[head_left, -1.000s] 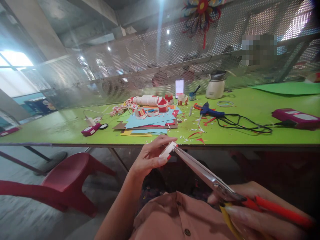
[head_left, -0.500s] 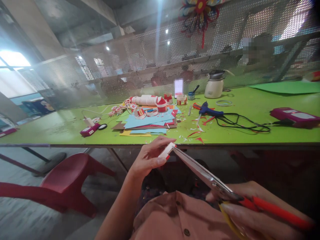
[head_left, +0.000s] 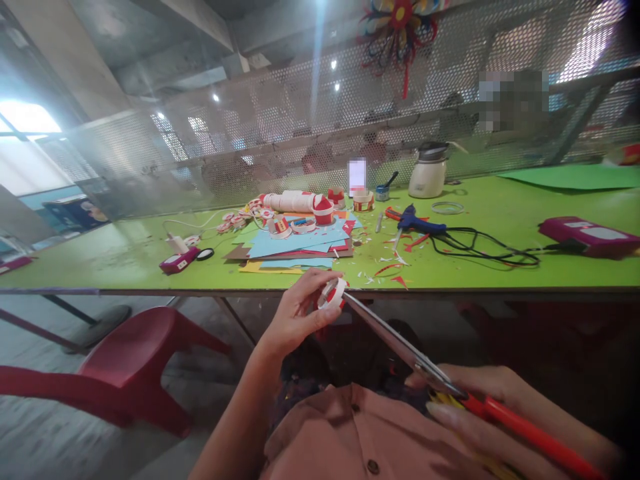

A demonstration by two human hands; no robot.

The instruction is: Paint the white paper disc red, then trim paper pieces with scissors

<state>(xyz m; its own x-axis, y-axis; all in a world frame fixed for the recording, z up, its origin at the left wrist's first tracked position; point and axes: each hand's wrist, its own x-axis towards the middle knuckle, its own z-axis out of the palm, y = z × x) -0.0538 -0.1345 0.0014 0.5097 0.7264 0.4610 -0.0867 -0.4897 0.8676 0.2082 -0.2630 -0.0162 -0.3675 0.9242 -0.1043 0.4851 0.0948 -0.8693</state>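
Between the thumb and fingers of my left hand (head_left: 295, 313) is a small red and white paper ring (head_left: 340, 293), held in front of the table's near edge. Its open side is turned partly towards me. My right hand (head_left: 490, 413) grips a pair of scissors (head_left: 400, 347) with red and yellow handles. The long metal blades point up and to the left, nearly closed, and their tips meet the ring's right side. Whether the tips are cutting into the paper I cannot tell.
On the green table (head_left: 120, 260) lie stacked coloured papers (head_left: 280, 247), a blue glue gun (head_left: 420, 223) with a black cable, paper scraps and several red and white paper pieces. A jug (head_left: 427, 173) stands behind. A red chair (head_left: 135, 347) is at left.
The paper ring has been turned in my left hand, so its round opening now shows. The scissors have tilted, their blades are closer together, and my right hand has shifted slightly left.
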